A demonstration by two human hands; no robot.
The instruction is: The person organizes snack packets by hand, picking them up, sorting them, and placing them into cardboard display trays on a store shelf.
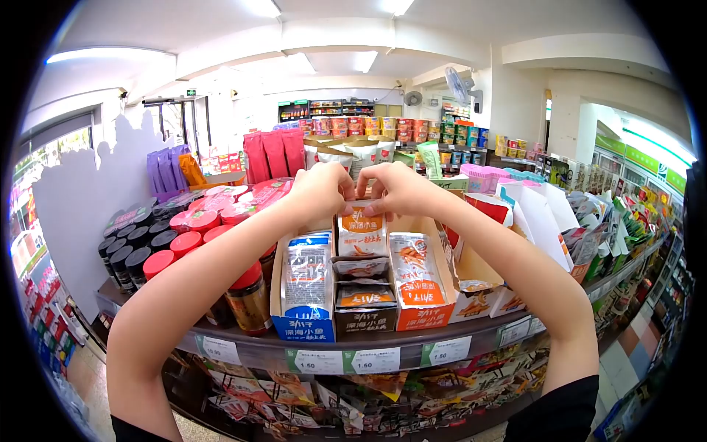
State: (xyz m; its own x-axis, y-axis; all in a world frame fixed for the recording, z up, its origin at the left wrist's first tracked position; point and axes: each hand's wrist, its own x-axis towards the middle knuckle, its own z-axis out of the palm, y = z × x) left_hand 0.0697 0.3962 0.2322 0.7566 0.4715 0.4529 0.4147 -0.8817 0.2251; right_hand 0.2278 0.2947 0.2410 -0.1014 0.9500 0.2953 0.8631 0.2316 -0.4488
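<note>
- Left hand (325, 190): fingers pinch the orange-and-white fish-snack packet (361, 237) by its top left corner.
- Right hand (392, 186): fingers pinch its top right corner.
- Black snack box (365, 320): in front.

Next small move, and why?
I'd probably ease the orange-and-white snack packet straight down into the dark middle box: the left hand and right hand are at its top edge, and it stands higher than the dark packets in front.
</note>
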